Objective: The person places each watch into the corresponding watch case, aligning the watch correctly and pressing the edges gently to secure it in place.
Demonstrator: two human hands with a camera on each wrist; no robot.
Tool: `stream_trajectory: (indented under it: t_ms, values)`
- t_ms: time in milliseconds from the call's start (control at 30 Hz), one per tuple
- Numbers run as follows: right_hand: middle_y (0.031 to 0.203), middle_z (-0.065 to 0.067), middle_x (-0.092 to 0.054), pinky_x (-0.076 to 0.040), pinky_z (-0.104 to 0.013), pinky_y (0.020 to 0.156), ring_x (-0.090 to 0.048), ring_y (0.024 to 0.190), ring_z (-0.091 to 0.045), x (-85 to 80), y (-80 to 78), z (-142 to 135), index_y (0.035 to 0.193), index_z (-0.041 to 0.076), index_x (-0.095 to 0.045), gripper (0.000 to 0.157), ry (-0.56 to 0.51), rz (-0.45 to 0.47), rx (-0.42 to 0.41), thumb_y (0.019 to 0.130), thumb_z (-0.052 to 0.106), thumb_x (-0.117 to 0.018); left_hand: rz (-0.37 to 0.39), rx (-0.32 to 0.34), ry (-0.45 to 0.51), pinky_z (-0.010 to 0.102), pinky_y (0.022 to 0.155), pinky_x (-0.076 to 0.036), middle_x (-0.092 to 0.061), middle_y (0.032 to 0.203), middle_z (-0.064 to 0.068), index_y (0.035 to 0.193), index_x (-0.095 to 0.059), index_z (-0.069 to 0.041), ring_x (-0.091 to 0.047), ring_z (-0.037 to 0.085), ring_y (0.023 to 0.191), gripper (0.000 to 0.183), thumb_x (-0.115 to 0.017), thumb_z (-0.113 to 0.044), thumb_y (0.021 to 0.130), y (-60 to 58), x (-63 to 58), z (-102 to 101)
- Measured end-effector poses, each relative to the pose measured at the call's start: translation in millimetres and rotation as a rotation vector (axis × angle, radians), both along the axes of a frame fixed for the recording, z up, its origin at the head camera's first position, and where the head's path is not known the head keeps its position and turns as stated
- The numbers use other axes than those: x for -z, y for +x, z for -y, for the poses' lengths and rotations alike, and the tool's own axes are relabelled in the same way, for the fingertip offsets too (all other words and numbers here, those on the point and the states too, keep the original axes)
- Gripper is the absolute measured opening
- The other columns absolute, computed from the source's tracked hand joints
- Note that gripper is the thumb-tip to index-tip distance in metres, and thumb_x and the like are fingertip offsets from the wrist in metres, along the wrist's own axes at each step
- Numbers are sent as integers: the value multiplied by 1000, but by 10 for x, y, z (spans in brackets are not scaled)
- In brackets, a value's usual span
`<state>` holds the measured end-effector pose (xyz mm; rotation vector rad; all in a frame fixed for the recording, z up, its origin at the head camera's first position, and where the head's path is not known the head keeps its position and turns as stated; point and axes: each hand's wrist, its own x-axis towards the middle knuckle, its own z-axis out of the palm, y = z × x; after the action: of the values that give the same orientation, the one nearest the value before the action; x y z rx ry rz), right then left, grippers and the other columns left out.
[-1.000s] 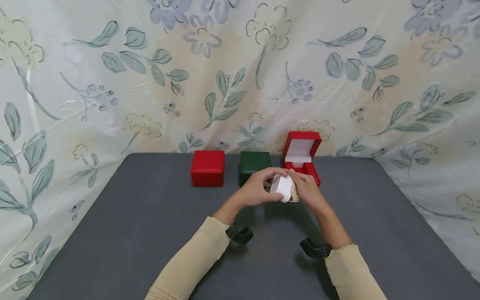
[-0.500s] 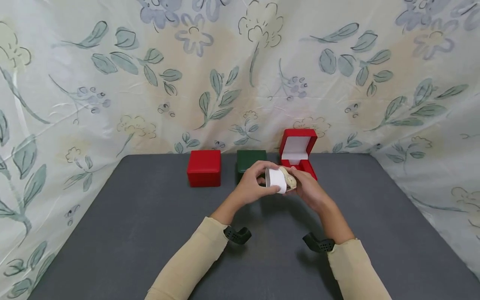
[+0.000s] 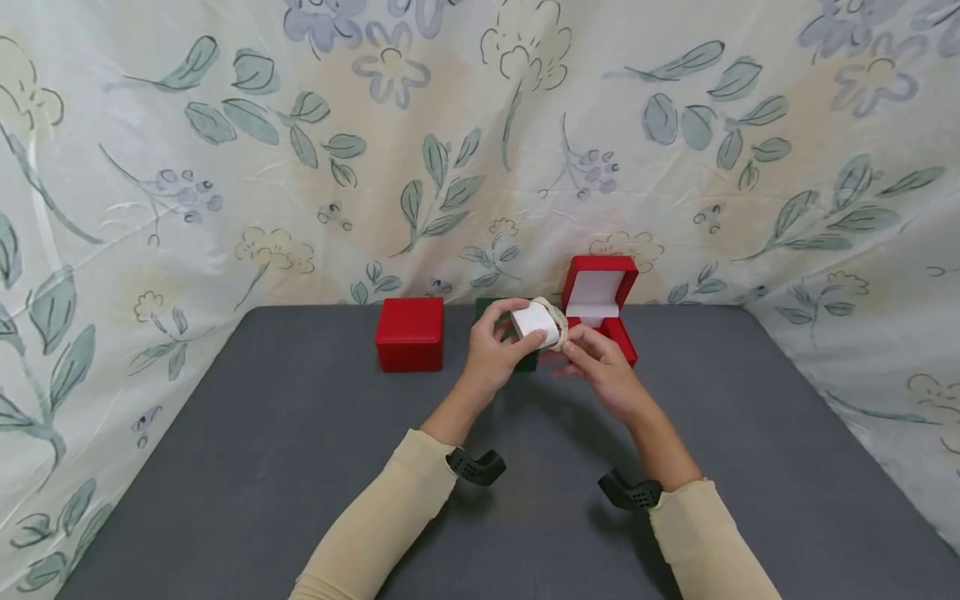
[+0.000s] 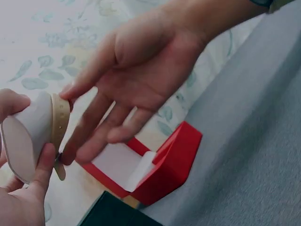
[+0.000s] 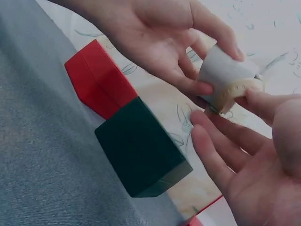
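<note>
A cream-strapped wristwatch [image 3: 558,322] sits around one end of a white watch cushion [image 3: 533,323], held up above the table. My left hand [image 3: 489,353] grips the cushion between thumb and fingers, as the left wrist view also shows. With thumb and index finger, my right hand [image 3: 611,382] pinches the watch's cream strap [image 5: 239,89]; its other fingers extend loosely. The holed part of the strap faces the right hand, and the dial is hidden. Just behind the right hand stands an open red box [image 3: 627,283] with a white-lined lid.
A closed green box [image 5: 141,146] stands behind the left hand, partly covered in the head view. To its left is a closed red box [image 3: 409,335]. The boxes line the back of the grey table [image 3: 300,467], against a floral cloth [image 3: 330,192].
Both hands have moved the cushion slightly up and left and turned it. The dial, visible half a second ago, has turned away. My right fingers have shifted to the strap's edge.
</note>
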<state>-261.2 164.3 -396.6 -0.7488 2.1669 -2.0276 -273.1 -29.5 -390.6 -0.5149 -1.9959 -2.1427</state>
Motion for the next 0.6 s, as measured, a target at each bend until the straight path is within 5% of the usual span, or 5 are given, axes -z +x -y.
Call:
stream_trajectory:
  t_ms: [200,300,400,500,600]
  values:
    - [100,-1,-62,-57,-26,79,-63,89,-10,-14,13,-31,103,-2,-56,11,104,-117,140,96,7,-56,-79,-23,-114,36,91,-56,-48,132,7,125,-53,-13,-53,26,115,47,-75,-15,83,-14,28,19]
    - [122,-7,-63,-57,-27,76,-60,100,-16,-41,34,-33,100,-2,-59,10,202,-188,189,93,5,-60,-113,-35,-159,35,92,-55,-47,133,5,125,-53,-14,-52,23,116,48,-75,-16,83,-12,32,23]
    - [144,-10,-51,-59,-34,79,-54,118,-22,-102,72,13,93,4,-61,6,351,-364,256,90,7,-65,-146,-57,-200,36,91,-55,-47,134,4,125,-54,-15,-49,21,118,48,-75,-17,83,0,20,32]
    - [146,-7,-49,-59,-36,79,-57,113,-23,-149,104,76,88,9,-62,7,455,-527,341,87,8,-70,-166,-72,-230,37,90,-56,-46,135,4,126,-54,-15,-47,20,119,48,-75,-17,83,0,14,45]
    - [145,-7,-49,-58,-27,77,-58,106,-21,-148,110,100,94,8,-62,10,417,-488,349,87,10,-69,-167,-44,-220,36,91,-55,-45,136,4,127,-54,-15,-47,20,118,48,-75,-17,84,-13,15,69]
